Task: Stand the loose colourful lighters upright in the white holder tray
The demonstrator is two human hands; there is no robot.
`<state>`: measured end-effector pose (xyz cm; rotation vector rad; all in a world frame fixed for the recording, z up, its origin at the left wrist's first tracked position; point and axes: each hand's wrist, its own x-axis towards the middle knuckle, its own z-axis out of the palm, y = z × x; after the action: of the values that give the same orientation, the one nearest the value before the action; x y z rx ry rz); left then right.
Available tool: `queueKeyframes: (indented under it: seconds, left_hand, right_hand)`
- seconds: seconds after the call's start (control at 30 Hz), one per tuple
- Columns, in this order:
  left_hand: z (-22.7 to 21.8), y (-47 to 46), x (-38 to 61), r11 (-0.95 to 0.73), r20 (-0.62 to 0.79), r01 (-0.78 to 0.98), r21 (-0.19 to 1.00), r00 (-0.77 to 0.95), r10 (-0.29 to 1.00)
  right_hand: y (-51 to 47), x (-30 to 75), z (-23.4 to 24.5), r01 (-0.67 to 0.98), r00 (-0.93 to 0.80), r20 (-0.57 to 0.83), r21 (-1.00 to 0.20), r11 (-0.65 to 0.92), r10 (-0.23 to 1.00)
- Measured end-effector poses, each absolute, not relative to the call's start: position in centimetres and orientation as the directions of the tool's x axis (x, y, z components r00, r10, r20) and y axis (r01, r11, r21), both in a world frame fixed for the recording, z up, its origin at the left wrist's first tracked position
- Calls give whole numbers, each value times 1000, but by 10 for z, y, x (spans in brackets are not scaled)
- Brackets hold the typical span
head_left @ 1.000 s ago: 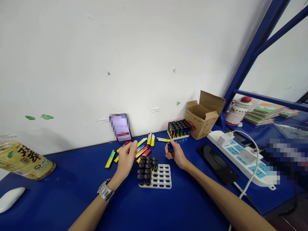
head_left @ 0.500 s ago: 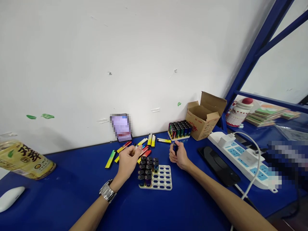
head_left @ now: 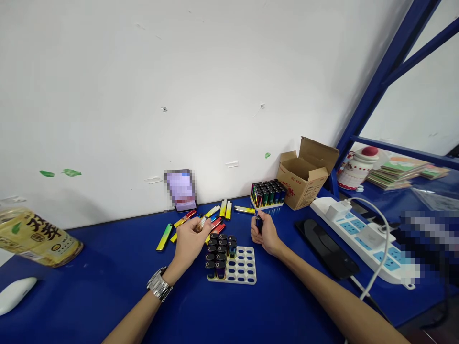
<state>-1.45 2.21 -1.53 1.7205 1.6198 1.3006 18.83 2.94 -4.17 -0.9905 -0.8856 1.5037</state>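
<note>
My right hand [head_left: 266,233] is wrapped round a dark blue lighter [head_left: 258,221], held upright above the table to the right of the white tray. My left hand [head_left: 191,236], a metal watch on its wrist, is closed with thumb and forefinger pinched together. What it pinches, if anything, is hidden. Just beyond it lie several colourful lighters [head_left: 217,225], loose on the blue table. Between my hands stands a white perforated tray [head_left: 251,278]. Several dark, shiny lighters [head_left: 221,248] stand upright in its left columns, and the holes on its right are bare.
A second tray full of lighters [head_left: 268,193] stands at the back beside an open cardboard box [head_left: 304,177]. To the right are a black phone [head_left: 324,248] and a power strip [head_left: 358,231]. A bottle [head_left: 39,239] and white mouse [head_left: 16,295] lie left. A screen [head_left: 181,188] leans on the wall.
My right hand has shifted slightly left, and the lighter in it has tilted a little. My left hand has hardly moved. The trays look the same.
</note>
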Motion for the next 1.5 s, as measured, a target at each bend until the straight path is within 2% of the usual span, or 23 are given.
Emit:
queueKeyframes:
  seconds: [0.17, 0.3, 0.43, 0.6, 0.7, 0.87, 1.03, 1.1, 1.23, 1.4, 1.5]
  left_hand:
    - [-14, 23, -15, -202, 303, 498, 844, -131, 944]
    - [-3, 23, -15, -256, 306, 479, 840, -28, 951]
    - [23, 18, -18, -366, 326, 473, 801, 169, 930]
    - [59, -2, -21, -470, 322, 509, 721, 354, 878]
    - [69, -16, -18, -486, 245, 506, 713, 469, 848]
    - [62, -25, -4, -565, 148, 539, 625, 628, 764]
    - [53, -23, 2, -655, 140, 593, 468, 682, 718]
    - [53, -23, 1, -664, 139, 615, 426, 680, 720]
    - [53, -23, -3, -691, 136, 624, 365, 698, 703]
    - [49, -18, -5, -708, 168, 628, 323, 698, 696]
    - [47, -16, -6, -725, 181, 621, 298, 709, 682]
  right_hand:
    - [29, 188, -43, -329, -18, -112, -938, -112, 994]
    - [30, 187, -50, -288, 19, -52, -957, -44, 998]
    - [30, 191, -48, -268, -60, 62, -962, 44, 996]
    - [25, 204, -27, -81, -246, 219, -975, 205, 944]
    - [21, 210, -16, 4, -369, 211, -974, 228, 905]
    - [14, 217, -2, 68, -523, 91, -987, 148, 847]
    - [14, 226, 6, 257, -559, 147, -905, 340, 816]
    - [15, 228, 7, 288, -539, 165, -885, 365, 826]
    - [15, 230, 6, 241, -533, 149, -917, 319, 833]
    - [7, 225, 8, 122, -589, -41, -992, 38, 807]
    - [2, 221, 8, 96, -624, -93, -994, -42, 776]
